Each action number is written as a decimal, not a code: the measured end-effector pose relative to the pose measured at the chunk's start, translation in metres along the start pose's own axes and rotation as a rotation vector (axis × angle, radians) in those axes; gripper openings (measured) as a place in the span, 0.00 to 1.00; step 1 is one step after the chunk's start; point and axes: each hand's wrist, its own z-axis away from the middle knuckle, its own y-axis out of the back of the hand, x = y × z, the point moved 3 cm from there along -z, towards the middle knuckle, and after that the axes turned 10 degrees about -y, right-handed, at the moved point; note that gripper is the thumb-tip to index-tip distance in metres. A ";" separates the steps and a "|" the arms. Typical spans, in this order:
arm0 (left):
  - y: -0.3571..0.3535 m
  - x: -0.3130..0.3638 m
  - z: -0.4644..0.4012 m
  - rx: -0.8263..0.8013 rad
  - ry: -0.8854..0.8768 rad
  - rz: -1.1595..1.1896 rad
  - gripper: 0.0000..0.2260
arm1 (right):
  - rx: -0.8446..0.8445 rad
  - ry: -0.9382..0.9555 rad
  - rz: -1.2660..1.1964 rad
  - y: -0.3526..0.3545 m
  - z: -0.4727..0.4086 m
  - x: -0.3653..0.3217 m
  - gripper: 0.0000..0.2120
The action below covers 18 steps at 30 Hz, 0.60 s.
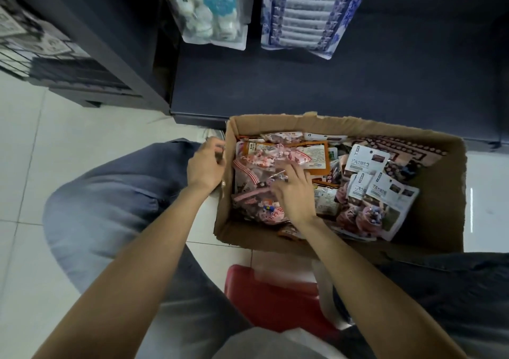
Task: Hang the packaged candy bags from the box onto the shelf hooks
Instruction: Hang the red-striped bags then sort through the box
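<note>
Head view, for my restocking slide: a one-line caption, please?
Right hand reaches among candy bags in the cardboard box; left hand at its edge.
</note>
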 end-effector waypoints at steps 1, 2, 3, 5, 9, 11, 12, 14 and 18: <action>0.000 0.001 0.000 0.000 -0.003 -0.003 0.13 | 0.023 0.052 0.009 0.001 -0.008 -0.002 0.02; 0.000 0.002 0.000 0.004 -0.006 -0.003 0.13 | 0.030 0.111 0.009 0.000 -0.015 -0.004 0.02; 0.000 0.002 0.000 0.009 -0.006 -0.002 0.13 | 0.032 0.157 0.018 -0.001 -0.020 -0.006 0.05; -0.001 0.004 0.000 0.015 -0.007 0.000 0.13 | 0.026 0.196 0.021 -0.001 -0.026 -0.007 0.14; 0.000 0.004 0.000 -0.010 0.015 -0.014 0.12 | 0.014 0.074 -0.032 0.009 -0.040 -0.009 0.08; 0.003 0.010 0.000 -0.030 0.015 -0.053 0.14 | 0.070 0.002 -0.157 0.026 -0.046 -0.007 0.09; 0.005 0.015 0.000 -0.028 0.003 -0.057 0.16 | 0.097 -0.026 -0.212 0.036 -0.048 -0.006 0.08; 0.013 0.032 0.002 0.012 -0.054 0.075 0.22 | 0.110 -0.102 -0.311 0.062 -0.046 -0.004 0.09; 0.041 0.073 0.012 0.044 -0.285 0.355 0.32 | 0.131 -0.111 -0.486 0.114 -0.028 -0.004 0.15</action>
